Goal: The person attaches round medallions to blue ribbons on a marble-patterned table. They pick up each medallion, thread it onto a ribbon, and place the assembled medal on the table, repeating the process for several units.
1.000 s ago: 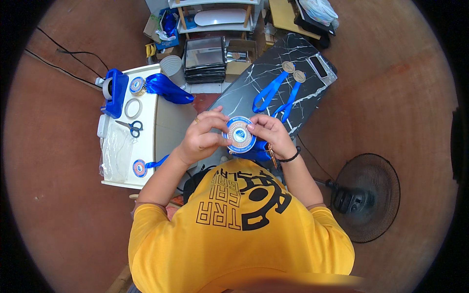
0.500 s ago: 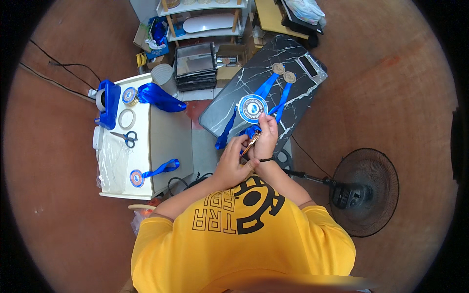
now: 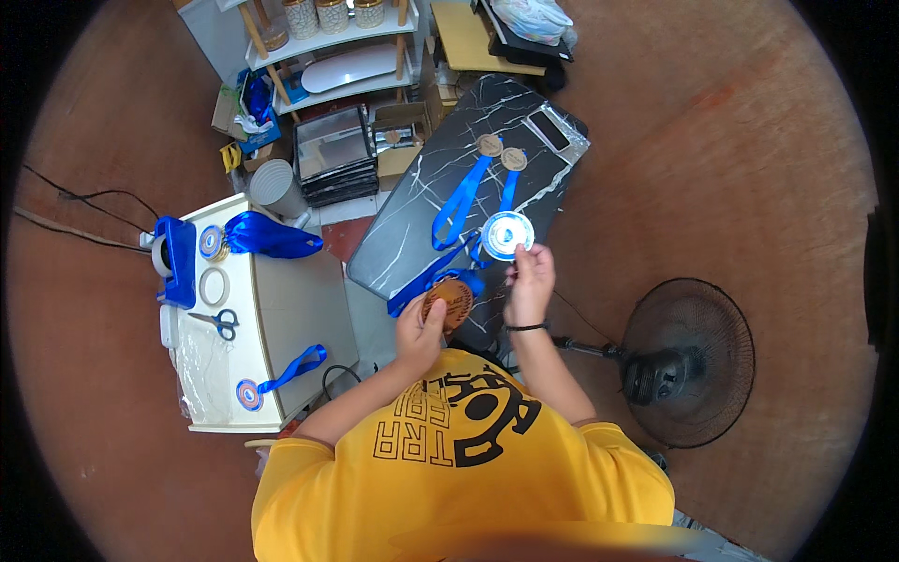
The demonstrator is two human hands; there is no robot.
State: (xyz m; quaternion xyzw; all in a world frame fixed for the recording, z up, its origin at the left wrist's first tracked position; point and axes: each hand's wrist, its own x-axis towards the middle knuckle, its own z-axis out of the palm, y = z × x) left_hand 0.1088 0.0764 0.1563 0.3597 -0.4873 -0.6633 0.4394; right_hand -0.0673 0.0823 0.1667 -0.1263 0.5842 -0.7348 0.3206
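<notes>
My left hand [image 3: 418, 337] grips a bronze-coloured medal [image 3: 449, 303], its engraved-looking face turned up, with a bunched blue ribbon [image 3: 417, 292] beside it. Between the thumb and fingers of my right hand [image 3: 532, 288] is a round blue-and-white printed disc [image 3: 504, 230], glinting in the light; whether it is a sticker or a stiff piece I cannot tell. Both hands are over the near part of a black marbled table [image 3: 398, 229]. Farther along it lie two bronze-coloured medals, one on the left [image 3: 490, 145] and one on the right [image 3: 513, 159], with blue ribbons.
A clear package with a dark rectangle [image 3: 550, 131] lies at the table's far right. On the white cabinet [image 3: 225, 370] are scissors [image 3: 218, 324], a tape roll [image 3: 213, 287], a blue tape dispenser [image 3: 176, 264] and ribboned medals [image 3: 212, 244]. A black fan [image 3: 688, 361] stands to my right.
My hands have moved apart. The medal in my left hand has turned from edge-on to face-up, and the disc has come away to the right in my right hand. The view has shifted.
</notes>
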